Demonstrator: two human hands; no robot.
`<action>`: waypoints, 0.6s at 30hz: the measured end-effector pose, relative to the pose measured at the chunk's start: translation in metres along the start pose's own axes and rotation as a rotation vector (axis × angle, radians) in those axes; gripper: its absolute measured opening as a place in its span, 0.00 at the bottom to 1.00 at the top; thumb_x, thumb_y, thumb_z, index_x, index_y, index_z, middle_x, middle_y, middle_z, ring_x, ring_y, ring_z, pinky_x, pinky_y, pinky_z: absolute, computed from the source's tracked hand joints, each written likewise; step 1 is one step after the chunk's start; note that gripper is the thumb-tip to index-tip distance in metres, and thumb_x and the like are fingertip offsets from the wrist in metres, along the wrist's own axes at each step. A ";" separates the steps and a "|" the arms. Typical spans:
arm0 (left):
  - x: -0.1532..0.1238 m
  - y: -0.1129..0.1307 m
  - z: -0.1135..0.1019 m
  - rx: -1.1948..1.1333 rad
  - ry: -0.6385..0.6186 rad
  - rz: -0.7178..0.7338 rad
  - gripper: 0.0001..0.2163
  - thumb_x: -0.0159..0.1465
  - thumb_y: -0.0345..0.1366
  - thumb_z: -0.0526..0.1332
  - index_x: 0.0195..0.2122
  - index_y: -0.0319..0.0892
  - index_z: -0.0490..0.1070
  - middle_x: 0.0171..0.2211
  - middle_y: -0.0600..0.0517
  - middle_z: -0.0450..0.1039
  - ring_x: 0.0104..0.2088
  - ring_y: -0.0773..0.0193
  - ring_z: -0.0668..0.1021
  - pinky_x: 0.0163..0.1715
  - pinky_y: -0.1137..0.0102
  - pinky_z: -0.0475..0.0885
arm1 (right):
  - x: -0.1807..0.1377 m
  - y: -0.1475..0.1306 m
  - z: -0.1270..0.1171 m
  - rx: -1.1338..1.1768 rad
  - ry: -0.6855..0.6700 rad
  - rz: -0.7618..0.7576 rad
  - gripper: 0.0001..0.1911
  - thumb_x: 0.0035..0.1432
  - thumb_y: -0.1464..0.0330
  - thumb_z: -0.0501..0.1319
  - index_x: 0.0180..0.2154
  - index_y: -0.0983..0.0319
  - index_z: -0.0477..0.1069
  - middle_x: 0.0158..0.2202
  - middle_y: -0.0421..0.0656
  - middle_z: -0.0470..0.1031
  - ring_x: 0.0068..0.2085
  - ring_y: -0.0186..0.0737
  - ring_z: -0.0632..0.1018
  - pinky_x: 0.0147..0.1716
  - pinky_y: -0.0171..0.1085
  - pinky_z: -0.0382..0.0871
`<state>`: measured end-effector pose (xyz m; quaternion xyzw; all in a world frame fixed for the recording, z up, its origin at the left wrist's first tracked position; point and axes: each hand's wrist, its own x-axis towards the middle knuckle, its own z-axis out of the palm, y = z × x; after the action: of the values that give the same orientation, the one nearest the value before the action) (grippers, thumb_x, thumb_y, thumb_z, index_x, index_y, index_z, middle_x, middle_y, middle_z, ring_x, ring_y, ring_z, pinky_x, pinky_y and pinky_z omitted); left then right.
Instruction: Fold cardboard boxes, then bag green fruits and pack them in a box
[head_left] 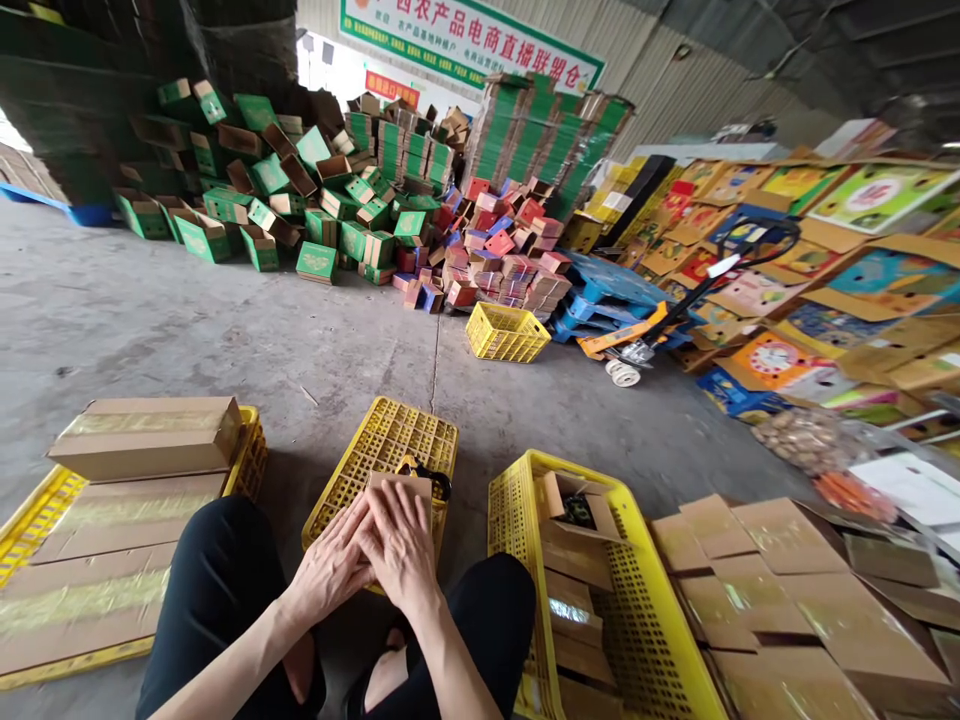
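Observation:
I sit on the floor with an overturned yellow plastic crate [390, 440] in front of my knees. A small brown cardboard box [409, 484] lies on that crate. My right hand [401, 545] lies flat on top of the box, fingers stretched out and pressing down. My left hand [330, 565] rests against the box's left side, its fingers extended under the right hand. A dark object [433, 478] sticks out just behind the box.
Taped cardboard boxes [142, 435] lie stacked on a yellow crate at my left. A yellow crate [622, 580] with small boxes stands at my right, flat cartons [787, 590] beside it. Farther off: green and red box piles [360, 190], another yellow crate [508, 332], a pallet jack [645, 340].

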<state>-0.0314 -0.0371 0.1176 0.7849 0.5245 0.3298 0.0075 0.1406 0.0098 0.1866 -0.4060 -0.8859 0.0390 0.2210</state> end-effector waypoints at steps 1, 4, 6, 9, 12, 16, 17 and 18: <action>0.001 0.001 -0.004 0.002 -0.003 -0.007 0.42 0.71 0.59 0.56 0.78 0.44 0.39 0.75 0.39 0.53 0.72 0.46 0.63 0.68 0.55 0.67 | -0.006 0.009 -0.001 -0.016 0.019 0.038 0.34 0.73 0.51 0.56 0.74 0.49 0.53 0.73 0.44 0.62 0.71 0.56 0.66 0.68 0.56 0.64; 0.006 0.006 -0.011 0.016 0.004 -0.030 0.40 0.70 0.60 0.56 0.77 0.45 0.46 0.74 0.40 0.57 0.72 0.45 0.64 0.69 0.52 0.65 | -0.024 0.031 0.001 -0.036 0.076 0.162 0.35 0.74 0.53 0.55 0.75 0.53 0.49 0.74 0.48 0.57 0.72 0.58 0.65 0.64 0.54 0.70; 0.012 0.010 -0.014 0.034 0.032 -0.051 0.37 0.71 0.57 0.56 0.76 0.46 0.52 0.72 0.41 0.61 0.71 0.44 0.65 0.69 0.50 0.64 | -0.031 0.035 0.008 0.003 0.104 0.203 0.36 0.75 0.55 0.53 0.76 0.56 0.45 0.76 0.51 0.51 0.71 0.56 0.65 0.63 0.50 0.72; 0.024 0.018 -0.014 0.051 0.064 -0.066 0.30 0.74 0.52 0.56 0.73 0.45 0.59 0.69 0.41 0.67 0.70 0.45 0.67 0.69 0.49 0.65 | -0.034 0.029 0.024 0.080 0.166 0.251 0.36 0.76 0.59 0.51 0.77 0.55 0.38 0.78 0.51 0.43 0.73 0.53 0.62 0.63 0.46 0.72; 0.036 0.028 -0.009 0.019 -0.008 0.025 0.30 0.75 0.51 0.53 0.74 0.42 0.57 0.69 0.42 0.67 0.70 0.47 0.67 0.68 0.51 0.65 | -0.035 0.026 0.038 0.145 0.225 0.239 0.36 0.77 0.65 0.51 0.76 0.52 0.34 0.78 0.49 0.42 0.74 0.51 0.58 0.64 0.47 0.72; 0.041 0.034 -0.003 0.007 -0.063 0.078 0.34 0.74 0.57 0.51 0.75 0.42 0.54 0.70 0.42 0.65 0.70 0.48 0.68 0.69 0.53 0.63 | -0.041 0.033 0.043 0.182 0.237 0.259 0.36 0.76 0.69 0.49 0.76 0.52 0.34 0.75 0.48 0.53 0.72 0.47 0.63 0.65 0.45 0.71; 0.039 0.032 -0.002 0.014 -0.059 0.067 0.35 0.73 0.58 0.51 0.75 0.43 0.55 0.70 0.42 0.65 0.70 0.48 0.68 0.70 0.53 0.63 | -0.042 0.035 0.042 0.175 0.231 0.287 0.35 0.77 0.69 0.49 0.76 0.52 0.36 0.74 0.47 0.56 0.71 0.47 0.65 0.64 0.45 0.72; 0.037 0.029 -0.002 0.021 -0.051 0.048 0.35 0.72 0.59 0.51 0.74 0.45 0.56 0.70 0.43 0.64 0.70 0.47 0.68 0.70 0.53 0.62 | -0.043 0.036 0.040 0.168 0.223 0.313 0.34 0.77 0.68 0.49 0.76 0.52 0.38 0.73 0.46 0.59 0.70 0.46 0.68 0.63 0.44 0.73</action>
<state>-0.0004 -0.0205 0.1487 0.8056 0.5084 0.3042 0.0048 0.1734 0.0062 0.1264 -0.5205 -0.7758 0.1011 0.3421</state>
